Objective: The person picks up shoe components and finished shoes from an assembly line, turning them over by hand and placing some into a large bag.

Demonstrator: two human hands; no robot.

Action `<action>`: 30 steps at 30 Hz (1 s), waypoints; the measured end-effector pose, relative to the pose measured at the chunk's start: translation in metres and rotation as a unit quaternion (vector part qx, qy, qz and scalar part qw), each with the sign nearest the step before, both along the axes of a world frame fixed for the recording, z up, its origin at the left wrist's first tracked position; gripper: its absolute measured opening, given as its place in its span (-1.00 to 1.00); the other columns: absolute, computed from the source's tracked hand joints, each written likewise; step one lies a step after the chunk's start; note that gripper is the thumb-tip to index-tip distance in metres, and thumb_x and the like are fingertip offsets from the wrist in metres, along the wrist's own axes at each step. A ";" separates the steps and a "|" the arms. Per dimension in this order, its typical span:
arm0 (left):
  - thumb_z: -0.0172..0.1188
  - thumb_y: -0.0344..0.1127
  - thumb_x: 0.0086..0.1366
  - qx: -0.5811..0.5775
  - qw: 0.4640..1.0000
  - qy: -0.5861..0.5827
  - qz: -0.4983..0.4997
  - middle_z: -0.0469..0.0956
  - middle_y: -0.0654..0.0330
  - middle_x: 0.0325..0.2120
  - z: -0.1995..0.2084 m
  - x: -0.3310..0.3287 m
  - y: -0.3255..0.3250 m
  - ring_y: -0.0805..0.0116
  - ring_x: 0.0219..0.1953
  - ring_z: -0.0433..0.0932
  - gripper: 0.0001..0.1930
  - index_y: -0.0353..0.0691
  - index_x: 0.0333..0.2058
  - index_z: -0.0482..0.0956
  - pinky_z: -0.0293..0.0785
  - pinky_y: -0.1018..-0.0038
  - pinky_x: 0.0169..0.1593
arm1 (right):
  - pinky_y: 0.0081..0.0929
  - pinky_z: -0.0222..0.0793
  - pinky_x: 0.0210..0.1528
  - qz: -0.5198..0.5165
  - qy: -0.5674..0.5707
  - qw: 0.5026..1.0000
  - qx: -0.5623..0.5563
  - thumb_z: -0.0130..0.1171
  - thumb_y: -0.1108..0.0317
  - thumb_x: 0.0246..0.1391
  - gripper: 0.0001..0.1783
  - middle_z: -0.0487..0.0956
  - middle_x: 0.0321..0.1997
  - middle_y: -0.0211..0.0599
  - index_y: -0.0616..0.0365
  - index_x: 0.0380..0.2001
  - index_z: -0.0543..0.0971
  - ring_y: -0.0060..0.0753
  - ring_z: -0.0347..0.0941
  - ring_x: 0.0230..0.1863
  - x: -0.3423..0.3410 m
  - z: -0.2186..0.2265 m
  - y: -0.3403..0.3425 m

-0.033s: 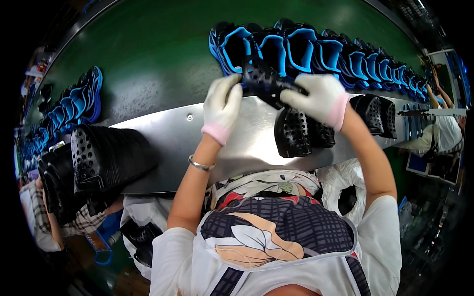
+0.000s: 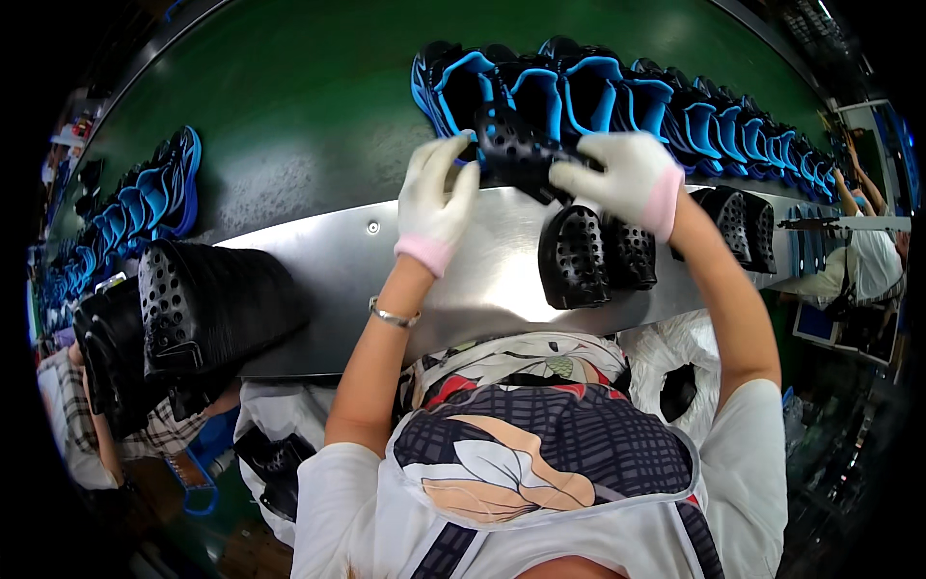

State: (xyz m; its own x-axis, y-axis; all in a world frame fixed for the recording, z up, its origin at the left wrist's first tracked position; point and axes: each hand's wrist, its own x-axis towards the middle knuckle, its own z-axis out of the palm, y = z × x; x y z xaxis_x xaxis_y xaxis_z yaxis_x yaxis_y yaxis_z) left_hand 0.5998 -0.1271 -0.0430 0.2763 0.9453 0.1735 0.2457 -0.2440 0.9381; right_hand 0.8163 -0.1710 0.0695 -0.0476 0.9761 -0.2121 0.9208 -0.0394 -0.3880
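My right hand (image 2: 622, 179), in a white glove with a pink cuff, grips a black perforated shoe insert (image 2: 516, 145). The insert's rounded end overlaps the nearest blue-and-black shoe (image 2: 451, 82), at the left end of a long row. At that shoe's heel is my gloved left hand (image 2: 436, 193), thumb and forefinger apart with a gap between them. Its fingertips are close to the insert; whether they touch the shoe is hard to make out. Below my right hand, more black inserts (image 2: 582, 256) stand on the metal shelf (image 2: 482, 265).
A thick stack of black inserts (image 2: 217, 299) sits on the shelf's left part. Further inserts (image 2: 735, 227) stand to the right. Another shoe row (image 2: 145, 207) lines the far left of the green table (image 2: 289, 87). Other people (image 2: 873, 256) are at both sides.
My right hand and the shoe insert have shifted slightly upward. The left hand has barely moved.
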 end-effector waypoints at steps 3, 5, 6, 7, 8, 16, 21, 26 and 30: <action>0.25 -0.26 0.19 0.204 0.964 0.164 -0.036 0.48 0.02 0.01 -0.019 0.004 0.024 0.06 -0.03 0.50 -0.62 -0.26 -0.03 0.55 0.46 0.31 0.05 | -0.30 0.43 -0.38 0.026 0.015 0.998 -0.056 0.14 -0.27 -0.02 -0.32 0.56 -0.57 -0.03 0.28 -0.48 0.66 -0.20 0.51 -0.52 0.004 0.003 0.046; 0.20 -0.32 0.18 0.172 0.968 0.180 -0.032 0.51 0.12 -0.07 -0.021 0.010 0.030 0.02 -0.07 0.48 -0.70 -0.19 -0.09 0.56 0.46 0.25 0.01 | -0.33 0.45 -0.34 0.059 -0.059 0.991 -0.101 0.15 -0.26 -0.04 -0.32 0.57 -0.56 -0.07 0.29 -0.44 0.68 -0.25 0.51 -0.49 0.001 0.011 0.078; 0.17 -0.35 0.19 0.158 0.968 0.192 -0.039 0.52 0.11 -0.09 -0.021 0.011 0.034 0.01 -0.05 0.47 -0.71 -0.19 -0.09 0.56 0.44 0.24 0.02 | -0.31 0.38 -0.40 0.064 -0.069 0.992 -0.086 0.14 -0.26 -0.01 -0.31 0.49 -0.62 -0.08 0.31 -0.49 0.65 -0.26 0.41 -0.56 0.001 0.009 0.091; 0.15 -0.39 0.20 0.143 0.968 0.203 -0.045 0.53 0.10 -0.10 -0.021 0.012 0.037 0.00 -0.03 0.47 -0.72 -0.19 -0.09 0.55 0.42 0.24 0.04 | -0.29 0.31 -0.47 0.070 -0.078 0.992 -0.071 0.13 -0.25 0.02 -0.30 0.40 -0.69 -0.08 0.34 -0.53 0.61 -0.27 0.31 -0.63 0.000 0.007 0.101; 0.13 -0.40 0.20 0.165 0.970 0.178 -0.027 0.54 0.14 -0.14 -0.021 0.016 0.038 0.02 -0.08 0.47 -0.76 -0.16 -0.13 0.57 0.43 0.21 0.00 | -0.30 0.34 -0.44 0.064 -0.126 0.987 -0.072 0.13 -0.27 -0.03 -0.28 0.42 -0.68 -0.10 0.34 -0.51 0.62 -0.25 0.34 -0.61 -0.008 0.013 0.110; -0.01 -0.36 0.27 0.036 0.932 0.348 -0.090 0.52 0.23 -0.09 -0.009 0.023 0.057 0.08 -0.04 0.52 -0.74 -0.03 -0.11 0.58 0.52 0.17 -0.05 | -0.21 0.53 -0.10 0.174 -0.312 0.934 -0.019 -0.02 0.01 0.21 -0.64 0.68 -0.21 -0.25 -0.12 -0.21 0.70 -0.13 0.61 -0.12 -0.057 -0.058 0.139; 0.24 -0.27 0.12 -0.104 0.871 0.446 -0.178 0.64 0.01 -0.14 -0.033 0.023 0.099 0.04 -0.09 0.63 -0.74 -0.17 -0.21 0.70 0.58 0.26 -0.06 | -0.21 0.56 -0.07 0.080 -0.305 0.948 -0.038 0.10 0.20 0.16 -0.76 0.68 -0.11 -0.21 -0.05 -0.24 0.71 -0.13 0.62 -0.09 -0.111 -0.059 0.152; 0.24 -0.27 0.05 -0.118 0.841 0.471 -0.238 0.65 0.00 -0.14 0.000 0.029 0.101 0.06 -0.10 0.64 -0.73 -0.18 -0.25 0.72 0.58 0.29 -0.05 | -0.18 0.55 -0.04 0.047 -0.324 0.943 -0.062 0.02 0.29 0.18 -0.71 0.66 -0.05 -0.16 0.04 -0.17 0.69 -0.11 0.60 -0.01 -0.099 -0.074 0.169; 0.24 -0.28 0.03 -0.133 0.830 0.485 -0.241 0.66 0.02 -0.19 -0.001 0.030 0.103 0.06 -0.14 0.65 -0.74 -0.18 -0.27 0.71 0.58 0.29 -0.09 | -0.19 0.55 -0.08 0.036 -0.344 0.935 -0.084 0.00 0.24 0.21 -0.68 0.66 -0.06 -0.18 0.03 -0.14 0.68 -0.13 0.61 -0.03 -0.108 -0.070 0.172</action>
